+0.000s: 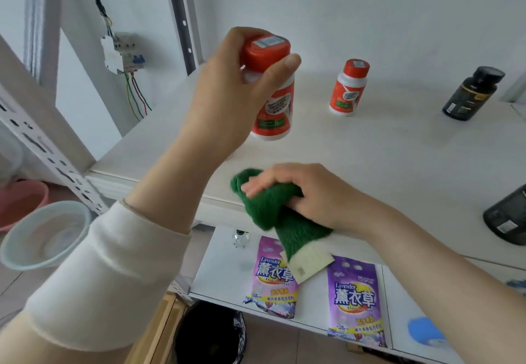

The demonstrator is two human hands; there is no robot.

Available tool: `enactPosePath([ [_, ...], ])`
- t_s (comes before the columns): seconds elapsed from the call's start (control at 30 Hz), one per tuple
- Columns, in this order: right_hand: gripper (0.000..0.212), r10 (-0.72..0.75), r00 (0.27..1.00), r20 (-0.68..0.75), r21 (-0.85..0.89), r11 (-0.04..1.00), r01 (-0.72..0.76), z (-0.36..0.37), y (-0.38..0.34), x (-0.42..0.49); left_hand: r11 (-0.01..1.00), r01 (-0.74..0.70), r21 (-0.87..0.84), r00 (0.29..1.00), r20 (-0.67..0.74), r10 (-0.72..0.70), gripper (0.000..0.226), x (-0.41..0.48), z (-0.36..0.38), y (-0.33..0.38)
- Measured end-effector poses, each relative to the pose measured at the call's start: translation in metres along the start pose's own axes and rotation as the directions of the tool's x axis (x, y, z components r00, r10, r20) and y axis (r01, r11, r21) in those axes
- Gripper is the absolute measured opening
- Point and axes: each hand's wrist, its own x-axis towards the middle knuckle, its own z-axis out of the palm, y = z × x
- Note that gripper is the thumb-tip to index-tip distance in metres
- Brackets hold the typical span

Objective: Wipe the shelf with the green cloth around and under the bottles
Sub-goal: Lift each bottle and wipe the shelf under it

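Observation:
My left hand (227, 93) grips a white bottle with an orange cap (273, 99) and holds it up above the white shelf (370, 150), near its left side. My right hand (307, 195) presses a bunched green cloth (267, 204) onto the shelf's front edge, below the lifted bottle. The cloth's tail with a pale tag hangs over the edge. A second orange-capped bottle (348, 87) stands upright further back. A black bottle (474, 93) stands at the back right.
A dark container (509, 218) sits at the shelf's right front edge. On the lower shelf lie two purple lavender detergent bags (353, 301). A pale basin (42, 235) and a pink tub (20, 201) sit left; a black bin (210, 335) stands below.

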Motion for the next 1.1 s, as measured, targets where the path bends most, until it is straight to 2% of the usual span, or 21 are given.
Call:
enactPosePath([
  [0.07, 0.054, 0.000, 0.994, 0.106, 0.100, 0.995, -0.011, -0.008, -0.007, -0.014, 1.000, 0.006, -0.006, 1.000, -0.007, -0.006, 0.029, 0.000, -0.002, -0.002],
  [0.1, 0.054, 0.013, 0.995, 0.099, 0.134, 0.991, -0.026, -0.016, -0.006, -0.015, 1.000, 0.006, -0.009, 1.000, -0.012, -0.006, 0.028, 0.000, -0.004, -0.002],
  [0.13, 0.054, 0.044, 0.999, 0.022, 0.152, 0.987, -0.047, -0.025, -0.001, -0.012, 1.000, 0.008, -0.014, 1.000, -0.014, -0.008, 0.028, 0.000, -0.005, -0.002],
  [0.17, 0.054, 0.098, 0.988, -0.121, 0.137, 0.987, -0.081, -0.035, 0.007, -0.003, 1.000, 0.007, -0.018, 1.000, -0.016, -0.007, 0.028, 0.000, -0.007, -0.003],
  [0.23, 0.054, 0.206, 0.902, -0.379, 0.030, 0.977, -0.210, -0.048, 0.026, 0.021, 1.000, 0.005, -0.013, 1.000, -0.015, -0.005, 0.029, 0.001, -0.010, -0.002],
  [0.27, 0.053, 0.227, 0.879, -0.420, -0.041, 0.962, -0.268, -0.047, 0.032, 0.033, 1.000, 0.004, -0.004, 1.000, -0.015, -0.004, 0.029, 0.001, -0.011, -0.002],
  [0.3, 0.053, 0.226, 0.882, -0.413, -0.106, 0.950, -0.293, -0.042, 0.035, 0.041, 1.000, -0.001, 0.005, 1.000, -0.015, 0.001, 0.030, 0.001, -0.012, -0.001],
  [0.37, 0.053, 0.179, 0.929, -0.323, -0.168, 0.956, -0.242, -0.024, 0.028, 0.046, 1.000, -0.011, 0.013, 1.000, -0.014, 0.011, 0.031, 0.001, -0.011, -0.002],
  [0.43, 0.054, 0.082, 0.980, -0.181, -0.140, 0.984, -0.108, -0.002, 0.011, 0.034, 1.000, -0.011, 0.008, 1.000, -0.008, 0.011, 0.034, 0.002, -0.009, -0.002],
  [0.5, 0.055, 0.016, 0.996, -0.086, -0.058, 0.998, -0.021, 0.010, -0.002, 0.009, 1.000, -0.012, -0.007, 1.000, 0.016, 0.012, 0.035, 0.002, -0.002, -0.001],
  [0.6, 0.059, 0.050, 0.998, -0.024, 0.043, 0.998, -0.049, 0.004, -0.006, -0.031, 1.000, -0.007, 0.000, 0.996, 0.089, 0.007, 0.032, 0.000, 0.014, 0.002],
  [0.67, 0.061, 0.132, 0.987, -0.090, 0.074, 0.989, -0.126, -0.009, -0.001, -0.054, 1.000, -0.005, -0.021, 0.991, 0.133, 0.008, 0.032, -0.004, 0.027, 0.001],
  [0.73, 0.062, 0.249, 0.924, -0.290, 0.034, 0.968, -0.251, -0.022, 0.011, -0.068, 1.000, 0.007, -0.028, 0.984, 0.180, -0.002, 0.036, -0.010, 0.041, -0.001],
  [0.77, 0.060, 0.303, 0.858, -0.415, -0.009, 0.941, -0.337, -0.031, 0.022, -0.071, 1.000, 0.014, -0.020, 0.979, 0.204, -0.009, 0.038, -0.014, 0.049, -0.003],
  [0.83, 0.053, 0.373, 0.674, -0.638, -0.061, 0.848, -0.527, -0.052, 0.049, -0.068, 0.999, 0.029, -0.014, 0.967, 0.252, -0.024, 0.038, -0.021, 0.063, -0.007],
  [0.9, 0.049, 0.429, 0.524, -0.736, -0.025, 0.755, -0.655, -0.076, 0.075, -0.056, 0.998, 0.049, -0.025, 0.959, 0.282, -0.040, 0.036, -0.026, 0.075, -0.013],
  [0.93, 0.048, 0.457, 0.485, -0.745, 0.001, 0.728, -0.685, -0.086, 0.085, -0.049, 0.997, 0.062, -0.034, 0.956, 0.289, -0.049, 0.035, -0.028, 0.080, -0.016],
  [1.0, 0.044, 0.493, 0.478, -0.727, 0.016, 0.708, -0.706, -0.097, 0.097, -0.035, 0.994, 0.092, -0.055, 0.951, 0.300, -0.072, 0.032, -0.030, 0.089, -0.022],
  [1.1, 0.041, 0.473, 0.587, -0.657, -0.067, 0.739, -0.670, -0.088, 0.089, -0.035, 0.991, 0.104, -0.085, 0.946, 0.315, -0.072, 0.032, -0.033, 0.098, -0.031],
])
